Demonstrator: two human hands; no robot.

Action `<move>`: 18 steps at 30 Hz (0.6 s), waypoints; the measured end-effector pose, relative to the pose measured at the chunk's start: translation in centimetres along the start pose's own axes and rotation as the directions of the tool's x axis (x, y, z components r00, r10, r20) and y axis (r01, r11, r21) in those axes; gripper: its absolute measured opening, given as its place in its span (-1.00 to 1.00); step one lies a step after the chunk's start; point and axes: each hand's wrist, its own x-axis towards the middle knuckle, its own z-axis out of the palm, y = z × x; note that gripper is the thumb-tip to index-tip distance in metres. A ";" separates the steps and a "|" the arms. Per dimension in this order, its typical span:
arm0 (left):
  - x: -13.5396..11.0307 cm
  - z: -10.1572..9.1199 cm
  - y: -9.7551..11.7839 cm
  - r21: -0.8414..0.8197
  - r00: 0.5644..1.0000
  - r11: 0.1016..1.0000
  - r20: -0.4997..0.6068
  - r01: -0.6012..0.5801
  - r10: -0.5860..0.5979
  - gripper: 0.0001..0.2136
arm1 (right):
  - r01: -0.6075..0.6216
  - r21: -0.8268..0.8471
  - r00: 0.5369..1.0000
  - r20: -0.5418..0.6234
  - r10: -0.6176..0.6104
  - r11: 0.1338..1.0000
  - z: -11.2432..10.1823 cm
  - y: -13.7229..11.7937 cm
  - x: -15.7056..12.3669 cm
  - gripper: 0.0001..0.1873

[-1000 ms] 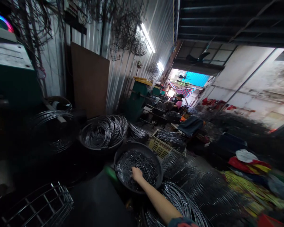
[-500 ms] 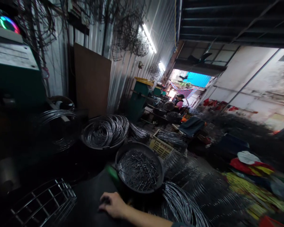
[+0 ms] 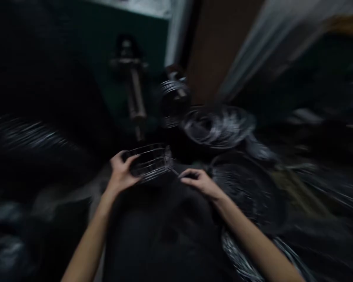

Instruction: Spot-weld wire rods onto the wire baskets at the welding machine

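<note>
A small wire basket frame (image 3: 151,162) is held up in front of me above the dark cloth over my lap (image 3: 164,231). Round its left end, my left hand (image 3: 124,170) is closed, thumb and fingers on the wires. My right hand (image 3: 198,181) pinches a short metal wire (image 3: 175,171) between thumb and fingers at the frame's right end. The wire reaches towards the frame; blur hides whether it touches. Beyond the frame stands a green machine (image 3: 102,47) with a narrow bar-like arm (image 3: 137,94) pointing down towards it.
To my right is a black basin (image 3: 278,196) with short wire pieces. Behind it, another basin (image 3: 214,145) holds coiled wire rings (image 3: 223,123). Wire bundles (image 3: 241,254) lie beside my right forearm. A brown board (image 3: 223,43) leans at the back.
The view has swung left and down to the machine. The right hand has moved from beside the basin to the basket frame, now with a wire. The left hand has come into view, holding the frame.
</note>
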 end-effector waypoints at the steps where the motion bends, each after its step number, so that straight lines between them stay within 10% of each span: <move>1: -1.6 -1.0 -0.8 0.052 0.999 0.998 0.025 0.025 -0.026 -0.35 | -0.061 0.020 0.996 0.073 0.060 0.998 0.4 -0.7 0.9 -0.65; 5: -2.9 -2.1 -2.0 0.117 0.994 0.993 0.107 -0.002 -0.010 -0.25 | -0.170 -0.046 0.947 0.269 0.176 0.984 3.2 -2.1 4.6 -0.61; 9: -2.6 -2.0 -1.8 0.075 0.993 0.996 0.118 -0.042 0.033 -0.26 | 0.140 -0.420 0.966 0.255 -0.032 0.896 6.1 -2.7 6.8 -0.68; 14: -3.4 -2.3 -2.1 0.027 0.995 0.999 0.098 -0.020 0.018 -0.28 | 0.498 -0.853 0.855 0.452 -0.255 0.159 8.0 -2.4 6.6 -0.63; 18: -3.0 -2.2 -2.5 -0.023 0.999 0.999 0.040 0.026 -0.025 -0.25 | 0.575 -0.814 0.760 0.570 -0.312 -0.087 7.8 -2.1 6.7 -0.62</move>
